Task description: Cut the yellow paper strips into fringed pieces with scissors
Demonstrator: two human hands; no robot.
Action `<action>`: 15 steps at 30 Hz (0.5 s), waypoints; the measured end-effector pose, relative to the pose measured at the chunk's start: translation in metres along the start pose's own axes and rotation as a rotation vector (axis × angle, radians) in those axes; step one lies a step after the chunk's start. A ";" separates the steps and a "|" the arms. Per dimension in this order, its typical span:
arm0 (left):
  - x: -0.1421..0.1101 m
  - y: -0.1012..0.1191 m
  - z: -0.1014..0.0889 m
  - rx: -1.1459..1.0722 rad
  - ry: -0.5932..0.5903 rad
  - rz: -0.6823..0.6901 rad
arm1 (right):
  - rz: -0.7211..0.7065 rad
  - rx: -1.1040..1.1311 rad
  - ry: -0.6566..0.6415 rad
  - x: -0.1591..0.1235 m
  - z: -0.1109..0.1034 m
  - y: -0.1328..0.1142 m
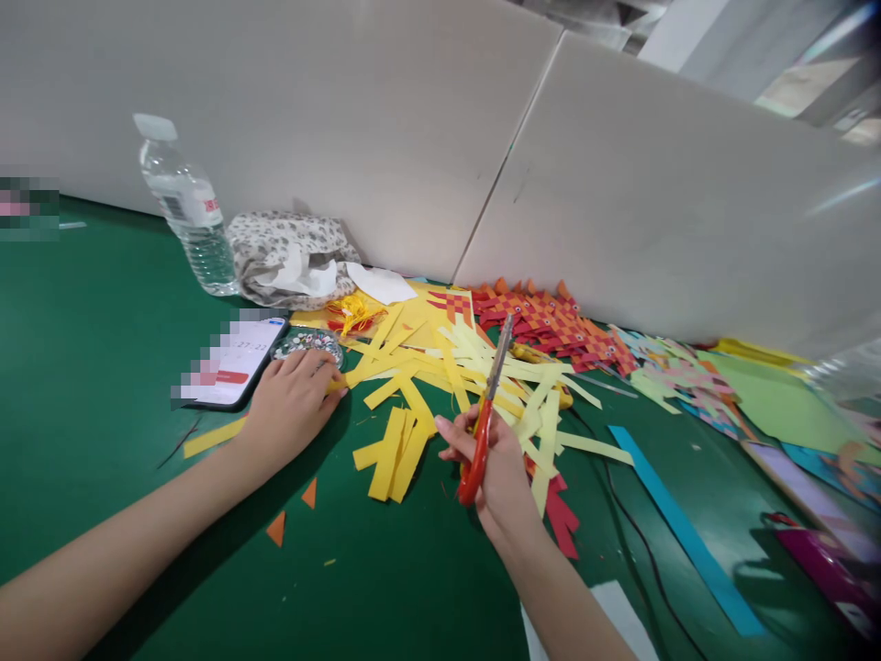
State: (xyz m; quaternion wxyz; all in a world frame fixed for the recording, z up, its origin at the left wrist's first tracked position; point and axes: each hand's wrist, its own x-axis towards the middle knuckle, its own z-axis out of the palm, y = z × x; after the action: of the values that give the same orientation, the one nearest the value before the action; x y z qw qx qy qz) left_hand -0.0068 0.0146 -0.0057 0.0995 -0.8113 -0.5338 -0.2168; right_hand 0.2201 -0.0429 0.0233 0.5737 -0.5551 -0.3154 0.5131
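My right hand [501, 464] is wrapped round red-handled scissors [476, 459], whose metal blades point up and away and look closed. Yellow paper strips [392, 454] lie just left of that hand, and pale yellow strips [547, 422] spread behind and beside it. My left hand [297, 397] rests low over the table, fingers curled, with a yellow paper strip [336, 386] at its fingertips. Another yellow piece [215, 436] shows beside the left wrist. Right behind the left fingers sits a clear round container of small googly eyes [309, 341], partly covered by the hand.
A phone [240, 363], a water bottle [193, 216] and a patterned pouch [293, 239] stand at the back left. Red-and-orange woven paper pieces [551, 321] pile against the grey partition [427, 119]. A blue strip [681, 523] and a black cable [640, 542] lie right. Orange scraps [276, 529] lie in front.
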 end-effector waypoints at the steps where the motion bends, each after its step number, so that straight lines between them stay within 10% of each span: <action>1: 0.000 0.000 0.000 0.017 0.006 0.005 | 0.005 0.002 -0.003 0.000 0.000 0.000; 15: 0.003 -0.004 -0.002 0.073 0.021 0.088 | 0.015 0.037 -0.062 -0.003 0.003 -0.006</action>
State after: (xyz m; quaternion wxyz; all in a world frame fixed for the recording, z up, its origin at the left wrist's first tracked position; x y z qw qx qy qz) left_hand -0.0103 0.0182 -0.0030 0.1441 -0.8275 -0.5039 -0.2013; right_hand 0.2179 -0.0440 0.0302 0.5700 -0.5304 -0.3192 0.5403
